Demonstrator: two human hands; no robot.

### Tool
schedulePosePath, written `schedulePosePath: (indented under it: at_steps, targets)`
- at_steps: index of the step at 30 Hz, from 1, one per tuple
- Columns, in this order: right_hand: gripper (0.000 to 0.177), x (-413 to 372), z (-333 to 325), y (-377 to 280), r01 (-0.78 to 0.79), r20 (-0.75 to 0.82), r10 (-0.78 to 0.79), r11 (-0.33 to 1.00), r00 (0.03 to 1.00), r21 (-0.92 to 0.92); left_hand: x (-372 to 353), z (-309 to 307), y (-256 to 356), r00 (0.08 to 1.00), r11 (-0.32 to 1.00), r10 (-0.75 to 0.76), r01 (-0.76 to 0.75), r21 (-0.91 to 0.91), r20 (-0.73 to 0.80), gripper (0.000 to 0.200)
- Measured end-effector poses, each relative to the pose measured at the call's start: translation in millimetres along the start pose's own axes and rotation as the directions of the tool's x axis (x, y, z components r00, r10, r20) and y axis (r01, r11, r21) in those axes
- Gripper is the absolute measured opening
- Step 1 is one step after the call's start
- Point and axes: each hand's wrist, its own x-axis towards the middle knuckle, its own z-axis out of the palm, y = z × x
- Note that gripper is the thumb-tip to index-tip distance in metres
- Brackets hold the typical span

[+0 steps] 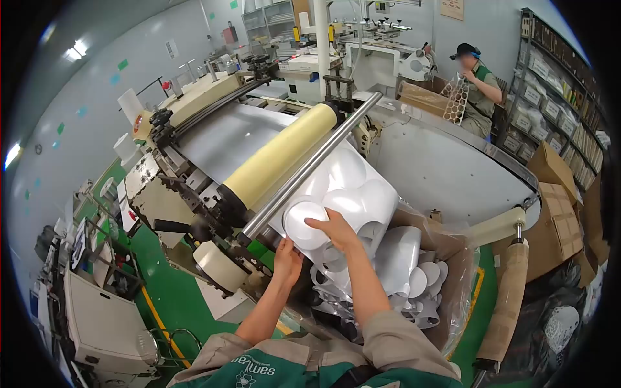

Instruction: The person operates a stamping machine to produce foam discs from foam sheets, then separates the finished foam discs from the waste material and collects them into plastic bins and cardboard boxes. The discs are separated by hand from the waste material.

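Note:
A white round punched-out disc (303, 224) lies at the edge of the white sheet (352, 187) that comes out under the steel roller (310, 169). My right hand (336, 229) rests on the disc's right rim with the fingers spread over it. Below the disc, my left hand (286, 253) reaches up with its fingers against the underside. Both hands appear to hold this disc together. The sheet beside it has round shapes pressed into it.
A yellow roller (278, 157) runs beside the steel one on the machine. A plastic-lined box (446, 258) of white scrap sheet stands below the hands. A seated person (477, 87) at the back right holds a perforated sheet. Cardboard boxes (559, 207) stand on the right.

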Motion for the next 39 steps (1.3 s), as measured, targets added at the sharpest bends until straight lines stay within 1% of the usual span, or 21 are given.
schedulePosePath:
  at_steps: [3, 5, 7, 9, 11, 13, 14, 15, 17, 19, 20, 22, 25, 29, 31, 33, 35, 36, 37, 38, 39]
  targets:
    - [0.046, -10.2, -8.8, 28.9, 0.042, -0.013, -0.04, 0.941, 0.999, 0.336, -2.6, -0.1, 4.6, 0.997, 0.993, -0.039, 0.032, 0.11, 0.066, 0.03]
    - [0.046, -16.8, -28.5, 65.6, 0.047, -0.14, 0.034, 0.842, 0.99, 0.538, -7.3, 14.9, 17.1, 0.996, 0.993, -0.03, 0.02, 0.115, 0.087, 0.045]
    - [0.042, -29.9, -51.0, 95.3, 0.143, -0.221, 0.039, 0.652, 0.974, 0.745, -0.1, 17.6, 31.0, 0.999, 0.991, 0.031, -0.027, 0.131, -0.023, 0.048]
    - [0.039, -44.8, -76.1, 103.3, 0.212, -0.309, 0.14, 0.468, 0.941, 0.858, 5.5, 8.8, 43.7, 0.998, 0.997, 0.054, -0.055, 0.06, 0.007, 0.045]
    - [0.034, -57.7, -90.2, 93.5, 0.365, -0.451, 0.097, 0.45, 0.887, 0.815, 8.0, 10.2, 52.5, 0.994, 0.991, 0.111, -0.111, 0.07, 0.015, 0.041]
    - [0.04, -72.4, -88.0, 63.5, 0.394, -0.468, 0.05, 0.466, 0.882, 0.792, 17.1, 1.0, 54.0, 0.993, 0.993, 0.117, -0.117, 0.011, -0.009, 0.038]
    - [0.039, -76.2, -83.0, 48.6, 0.387, -0.447, -0.036, 0.564, 0.894, 0.73, 18.8, 1.3, 52.6, 0.988, 0.988, 0.151, -0.151, 0.034, 0.0, 0.037]
    - [0.039, -77.3, -75.9, 35.6, 0.385, -0.414, -0.118, 0.651, 0.903, 0.654, 20.3, 6.7, 51.2, 0.987, 0.991, 0.134, -0.132, 0.026, -0.088, 0.038]
    - [0.041, -69.8, -47.8, 7.7, 0.36, -0.376, -0.186, 0.804, 0.908, 0.472, 24.5, 9.3, 42.6, 0.989, 0.992, 0.113, -0.107, 0.067, -0.095, 0.039]
    - [0.045, -52.8, -26.0, -7.7, 0.279, -0.259, -0.228, 0.944, 0.939, 0.178, 17.5, 20.0, 35.1, 0.995, 0.997, 0.08, -0.078, 0.028, -0.064, 0.039]
    - [0.045, -46.5, -9.8, -18.7, 0.257, -0.265, -0.218, 0.959, 0.939, 0.122, 13.8, 23.9, 31.4, 0.997, 0.998, 0.065, -0.065, 0.01, -0.048, 0.038]
    - [0.046, -24.3, 7.9, -27.6, 0.171, -0.156, -0.174, 0.985, 0.972, -0.032, 8.1, 25.1, 23.2, 0.998, 0.999, 0.045, -0.044, 0.012, -0.055, 0.037]
    - [0.047, 3.9, 13.0, -5.2, 0.048, 0.01, -0.048, 0.999, 0.999, 0.013, 3.9, 14.2, 15.4, 0.994, 0.998, 0.037, -0.031, 0.054, -0.105, 0.034]
    - [0.051, -5.1, -9.9, 39.0, 0.08, -0.075, -0.066, 0.978, 0.995, 0.194, 5.5, 10.3, 21.7, 0.996, 0.995, -0.003, 0.011, 0.098, -0.084, 0.039]
    - [0.054, -12.0, -45.0, 85.1, 0.036, -0.227, 0.052, 0.929, 0.972, 0.369, 3.4, 14.8, 27.8, 0.999, 0.996, -0.003, 0.007, 0.092, -0.036, 0.042]
    - [0.055, -30.4, -93.0, 133.9, 0.022, -0.412, 0.133, 0.937, 0.901, 0.349, 5.2, 12.6, 34.2, 0.999, 0.996, 0.037, -0.035, 0.084, -0.027, 0.044]
    - [0.063, -67.9, -126.7, 174.7, 0.071, -0.55, 0.235, 0.876, 0.801, 0.477, 6.3, 12.7, 40.5, 0.998, 0.996, 0.043, -0.039, 0.075, -0.049, 0.043]
    - [0.071, -85.0, -179.0, 237.5, -0.155, -0.618, 0.434, 0.878, 0.656, 0.453, 3.3, 17.7, 44.5, 0.997, 0.995, 0.061, -0.056, 0.081, -0.055, 0.041]
    - [0.076, -114.5, -172.9, 234.1, -0.36, -0.839, 0.372, 0.904, 0.397, 0.23, 3.6, 14.3, 43.4, 0.996, 0.995, 0.065, -0.06, 0.079, -0.062, 0.04]
    - [0.074, -136.2, -210.0, 300.4, -0.175, -0.841, 0.314, 0.949, 0.441, 0.263, 7.3, 9.4, 43.6, 0.995, 0.995, 0.073, -0.068, 0.076, -0.064, 0.039]
    - [0.065, -159.4, -199.9, 289.9, -0.079, -0.896, 0.239, 0.971, 0.375, 0.226, 12.0, 8.5, 44.6, 0.994, 0.994, 0.086, -0.081, 0.072, -0.064, 0.039]
